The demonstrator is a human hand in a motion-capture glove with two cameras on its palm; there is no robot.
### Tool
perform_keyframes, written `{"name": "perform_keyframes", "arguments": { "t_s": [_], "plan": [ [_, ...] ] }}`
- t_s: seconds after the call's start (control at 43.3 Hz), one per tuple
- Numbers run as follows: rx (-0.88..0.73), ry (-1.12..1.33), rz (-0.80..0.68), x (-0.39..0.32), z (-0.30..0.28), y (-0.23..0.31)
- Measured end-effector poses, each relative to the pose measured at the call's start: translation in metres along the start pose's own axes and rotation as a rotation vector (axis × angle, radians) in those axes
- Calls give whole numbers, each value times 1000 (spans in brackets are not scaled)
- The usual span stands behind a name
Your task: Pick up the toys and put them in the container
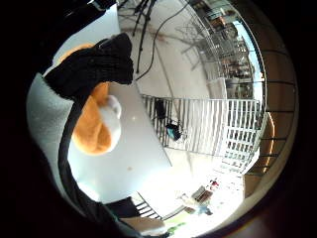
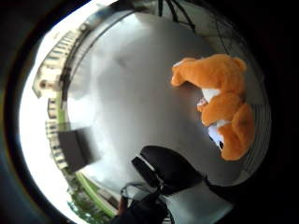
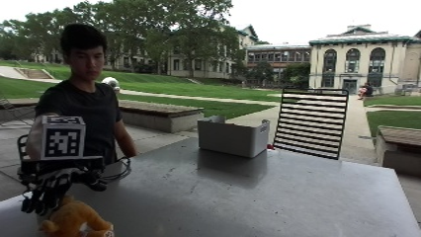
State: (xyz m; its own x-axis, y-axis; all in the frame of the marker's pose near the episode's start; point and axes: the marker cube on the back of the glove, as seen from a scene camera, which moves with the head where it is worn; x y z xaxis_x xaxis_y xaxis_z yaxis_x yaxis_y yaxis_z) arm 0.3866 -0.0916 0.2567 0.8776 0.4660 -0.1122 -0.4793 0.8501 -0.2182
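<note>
Now the gloved right hand is seen just above the orange plush toy at the near corner of the grey table. Its fingers are pointed downward, spread and only slightly bent, with their tips at or just over the top of the toy; whether contact is made cannot be told from the outside view. Nothing is gripped.

From the little-finger side of the palm, a black gloved finger is seen bent across the toy, which lies directly under it on the table. From the thumb side, the toy is seen lying on its side on the table, clear of the gloved thumb, with bare tabletop between them. White patches are shown on the toy's front and face.

Well apart from the hand, toward the far edge of the table, a white container is set, open at the top. Beyond it a black slatted chair is placed against the table's far side. A small red thing is glimpsed just beside the container's far corner, too small to be identified.
</note>
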Motion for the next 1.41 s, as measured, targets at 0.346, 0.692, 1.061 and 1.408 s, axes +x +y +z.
{"name": "perform_keyframes", "arguments": {
  "t_s": [0.346, 0.692, 1.061, 1.408],
  "plan": [
    [-156, 12, 108, 20, 62, -24],
    [-131, -72, 142, 22, 63, -18],
    [-97, -45, 170, -2, 39, 3],
    [91, -110, 157, -99, -137, 18]
  ]
}}
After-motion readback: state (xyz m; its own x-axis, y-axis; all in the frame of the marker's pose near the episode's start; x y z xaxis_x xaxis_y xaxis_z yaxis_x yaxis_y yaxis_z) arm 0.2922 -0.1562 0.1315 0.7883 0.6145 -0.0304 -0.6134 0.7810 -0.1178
